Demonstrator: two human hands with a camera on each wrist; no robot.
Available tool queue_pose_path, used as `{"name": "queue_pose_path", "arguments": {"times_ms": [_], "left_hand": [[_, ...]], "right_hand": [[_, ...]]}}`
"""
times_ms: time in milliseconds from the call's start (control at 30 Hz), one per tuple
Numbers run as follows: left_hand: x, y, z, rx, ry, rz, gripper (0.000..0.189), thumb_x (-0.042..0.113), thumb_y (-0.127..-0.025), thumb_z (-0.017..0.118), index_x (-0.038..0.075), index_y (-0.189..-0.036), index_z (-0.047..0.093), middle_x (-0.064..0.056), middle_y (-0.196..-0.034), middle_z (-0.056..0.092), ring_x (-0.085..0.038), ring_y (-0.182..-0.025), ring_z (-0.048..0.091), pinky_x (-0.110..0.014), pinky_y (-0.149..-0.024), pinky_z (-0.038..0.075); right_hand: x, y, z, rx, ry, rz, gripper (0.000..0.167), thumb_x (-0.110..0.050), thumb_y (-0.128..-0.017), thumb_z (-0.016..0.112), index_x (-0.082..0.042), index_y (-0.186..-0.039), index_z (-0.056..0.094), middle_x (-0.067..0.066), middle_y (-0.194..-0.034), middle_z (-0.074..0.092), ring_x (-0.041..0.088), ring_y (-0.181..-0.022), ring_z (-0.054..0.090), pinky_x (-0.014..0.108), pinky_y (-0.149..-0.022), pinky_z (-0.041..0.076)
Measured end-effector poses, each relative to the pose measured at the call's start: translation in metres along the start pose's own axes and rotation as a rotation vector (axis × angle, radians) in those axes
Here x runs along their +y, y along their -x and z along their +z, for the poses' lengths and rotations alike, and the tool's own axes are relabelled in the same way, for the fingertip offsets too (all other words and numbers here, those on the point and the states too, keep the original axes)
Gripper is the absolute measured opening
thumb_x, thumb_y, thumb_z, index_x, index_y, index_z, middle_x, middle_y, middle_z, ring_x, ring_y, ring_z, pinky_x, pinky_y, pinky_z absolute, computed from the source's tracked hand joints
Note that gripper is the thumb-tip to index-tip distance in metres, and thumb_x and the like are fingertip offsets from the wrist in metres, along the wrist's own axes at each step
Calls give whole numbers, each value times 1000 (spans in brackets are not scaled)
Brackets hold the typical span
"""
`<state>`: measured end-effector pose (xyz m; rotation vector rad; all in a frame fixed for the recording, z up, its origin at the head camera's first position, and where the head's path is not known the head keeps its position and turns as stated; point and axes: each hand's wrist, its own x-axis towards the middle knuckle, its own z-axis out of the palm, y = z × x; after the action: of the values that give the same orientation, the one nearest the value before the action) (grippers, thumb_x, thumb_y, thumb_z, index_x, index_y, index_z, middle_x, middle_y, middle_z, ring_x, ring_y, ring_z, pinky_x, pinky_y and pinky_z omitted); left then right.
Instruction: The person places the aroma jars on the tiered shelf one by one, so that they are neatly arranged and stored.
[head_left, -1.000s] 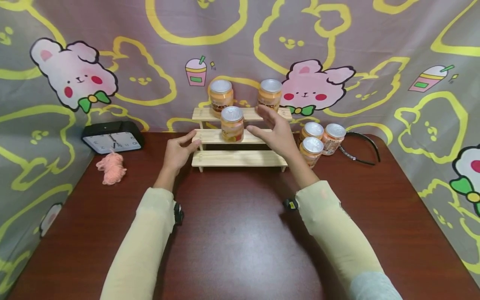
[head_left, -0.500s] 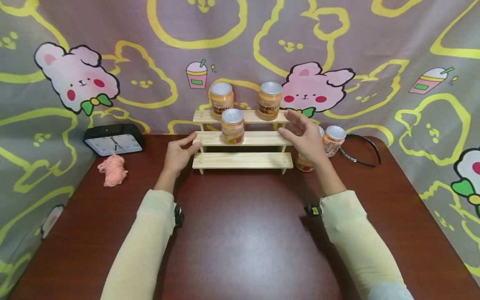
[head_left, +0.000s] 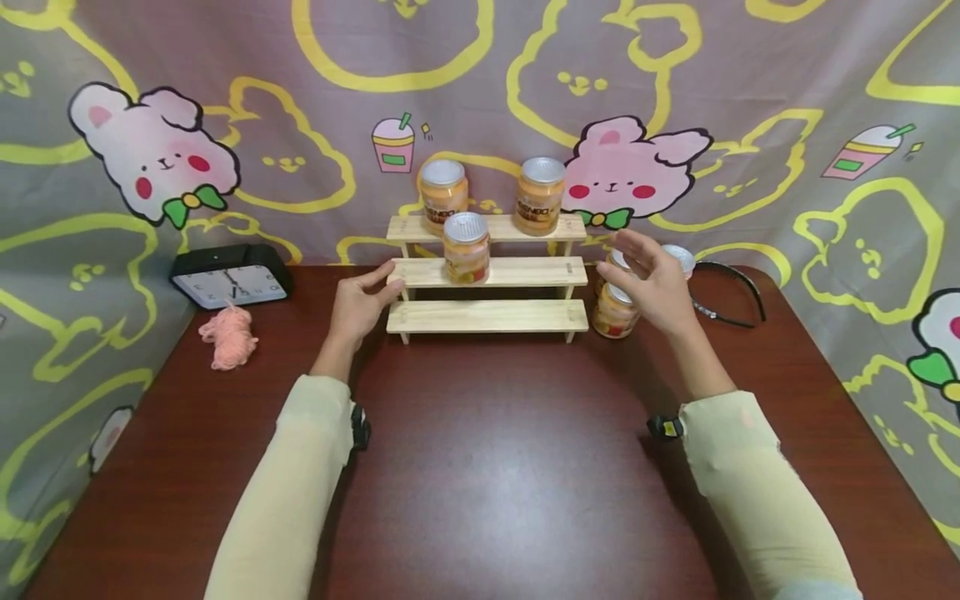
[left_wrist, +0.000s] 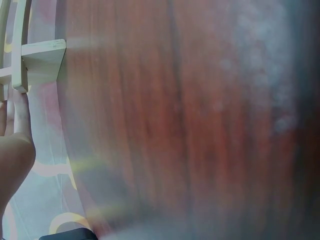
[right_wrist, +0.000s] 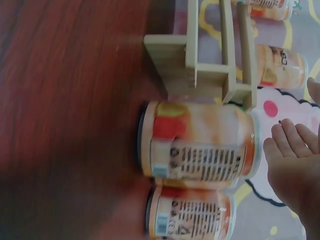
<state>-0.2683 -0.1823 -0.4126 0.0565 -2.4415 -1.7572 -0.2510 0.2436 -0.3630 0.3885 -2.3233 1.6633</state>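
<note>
Three jars point(head_left: 467, 260) are standing on the wooden rack point(head_left: 487, 317) at upper centre; the left hand point(head_left: 356, 308) is pinching its middle tier point(head_left: 528, 272) at left. Right of centre, the right hand point(head_left: 660, 290) is hovering with loose fingers, gripping nothing, above the clustered jars point(head_left: 615, 318). Bracing the rack and reaching down without knocking neighbours is looking wise.

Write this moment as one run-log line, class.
left hand: holds wooden stand by left end; right hand: empty, near tabletop jars; top shelf: two jars; middle shelf: one jar
</note>
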Motion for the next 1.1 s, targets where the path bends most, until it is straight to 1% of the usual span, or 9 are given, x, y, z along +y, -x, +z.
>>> {"name": "queue_pose_path", "arguments": {"times_ms": [233, 367, 433, 533, 633, 767, 900, 967, 1100], "left_hand": [[-1, -1, 2, 4, 11, 6, 48, 26, -94, 77, 12, -138, 64, -4, -141, 60, -17, -143, 39, -34, -116, 33], [-2, -2, 3, 7, 16, 6, 48, 25, -93, 77, 11, -137, 64, -4, -140, 60, -17, -143, 39, -33, -117, 32], [-2, -3, 3, 8, 22, 4, 48, 25, -93, 78, 11, -137, 64, -4, -140, 61, -17, -143, 39, -33, -116, 32], [-3, -3, 3, 9, 27, 1, 48, 25, -93, 78, 11, -137, 64, -4, -140, 61, -17, -143, 39, -33, -116, 33], [-3, -3, 4, 13, 30, 5, 48, 25, -92, 79, 11, -136, 65, -4, -139, 61, -18, -143, 40, -33, -116, 34], [-3, -4, 4, 18, 26, 10, 47, 25, -92, 79, 12, -135, 66, -4, -139, 61, -18, -142, 40, -33, -115, 35], [-3, -4, 3, 16, 18, 6, 47, 25, -92, 79, 12, -136, 65, -4, -139, 61, -16, -142, 41, -32, -115, 35], [-3, -4, 3, 17, 19, 2, 47, 25, -92, 79, 12, -136, 65, -3, -140, 61, -16, -142, 40, -32, -115, 35], [-2, -3, 2, 19, 17, -1, 47, 26, -93, 78, 12, -136, 65, -4, -141, 60, -17, -143, 39, -33, -116, 33]], "right_hand": [[8, 8, -12, 2, 29, 17, 60, -4, -92, 75, 7, -146, 50, 27, -142, 54, 35, -135, 49, 40, -112, 40], [14, 13, -19, 12, 75, 27, 56, -7, -92, 75, 7, -142, 53, 27, -139, 57, 32, -131, 53, 36, -109, 44], [17, 15, -22, 11, 108, 27, 53, -8, -92, 76, 7, -139, 56, 27, -135, 60, 28, -127, 58, 32, -107, 46], [22, 18, -26, 9, 147, 20, 49, -8, -91, 77, 8, -135, 60, 27, -129, 64, 17, -118, 63, 26, -101, 49], [26, 19, -30, 8, 156, 12, 46, -6, -91, 77, 9, -131, 62, 29, -126, 65, 9, -111, 65, 22, -98, 50], [30, 19, -32, 6, 178, 25, 44, -5, -91, 76, 11, -130, 63, 30, -125, 65, 7, -108, 65, 20, -95, 51], [30, 20, -29, -2, 199, 42, 46, -7, -90, 78, 12, -128, 62, 30, -121, 65, 1, -99, 64, 13, -86, 51], [32, 20, -28, -7, 185, 46, 49, -7, -88, 80, 13, -129, 61, 30, -121, 65, -3, -96, 63, 10, -82, 50], [35, 19, -25, -10, 191, 62, 56, -2, -84, 82, 13, -133, 58, 30, -125, 64, 1, -98, 62, 9, -82, 48]]}}
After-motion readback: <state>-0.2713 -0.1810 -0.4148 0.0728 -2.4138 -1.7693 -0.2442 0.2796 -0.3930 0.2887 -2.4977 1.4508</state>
